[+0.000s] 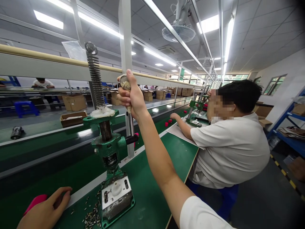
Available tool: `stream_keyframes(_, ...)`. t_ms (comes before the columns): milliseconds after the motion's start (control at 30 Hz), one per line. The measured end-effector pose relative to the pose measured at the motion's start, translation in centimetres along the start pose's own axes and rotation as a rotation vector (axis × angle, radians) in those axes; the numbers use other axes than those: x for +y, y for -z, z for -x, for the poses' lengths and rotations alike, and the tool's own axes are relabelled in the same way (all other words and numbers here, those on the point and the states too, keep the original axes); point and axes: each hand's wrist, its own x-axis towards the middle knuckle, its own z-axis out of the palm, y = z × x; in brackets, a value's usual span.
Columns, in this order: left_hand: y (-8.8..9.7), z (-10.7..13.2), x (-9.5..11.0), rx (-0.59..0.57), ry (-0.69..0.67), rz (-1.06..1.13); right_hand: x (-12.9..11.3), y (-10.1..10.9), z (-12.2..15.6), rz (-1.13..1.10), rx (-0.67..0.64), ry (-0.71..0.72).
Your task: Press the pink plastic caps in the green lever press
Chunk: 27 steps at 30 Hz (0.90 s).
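My right hand (133, 95) is wrapped around the cloth-wrapped top of the lever handle (131, 125), its thumb upward. The lever joins a green hand press (108, 149), topped by a tall coil spring (94, 78). On the press's metal base plate (121, 187) sits a small white rounded piece (116, 189). My left hand (49, 208) is at the lower left, thumb and forefinger tips close together; whatever may be between them is not visible. Beside it is a pink object (35, 202), partly hidden by the hand. Small metal pins (91, 213) lie scattered between that hand and the press.
A co-worker (231, 143) sits to the right at another green press (194, 111), with small red parts (168, 123) nearby. A metal post (126, 38) rises behind my press. Beyond the bench (152, 178) stands an open cardboard box (72, 119).
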Motion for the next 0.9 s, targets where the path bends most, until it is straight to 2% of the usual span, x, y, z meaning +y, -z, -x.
stream_keyframes(100, 0.3, -0.1, 0.4, -0.123, 0.031, 0.021, 0.0, 0.0, 0.0, 0.0, 0.009, -0.006)
stream_keyframes(200, 0.6, -0.2, 0.9, -0.178, 0.066, 0.03, 0.0, 0.0, -0.1, -0.002, 0.013, -0.006)
stream_keyframes(367, 1.4, 0.6, 2.2, -0.131, 0.049, -0.001, 0.1, 0.2, -0.1, -0.004, -0.004, 0.002)
stream_keyframes(467, 1.9, 1.5, 3.2, -0.113, -0.013, -0.007, 0.1, 0.2, -0.2, 0.009, 0.001, 0.004)
stream_keyframes(600, 2.5, 2.8, 4.9, -0.044, -0.085, -0.016, 0.0, 0.0, -0.1, 0.061, 0.028, -0.004)
stream_keyframes(767, 2.6, 4.6, 6.6, 0.106, -0.12, -0.076, -0.3, -0.3, 0.2, 0.055, 0.068, -0.008)
stream_keyframes(900, 2.6, 4.2, 7.4, 0.252, -0.197, 0.13, 0.0, 0.2, 0.2, 0.021, 0.105, -0.013)
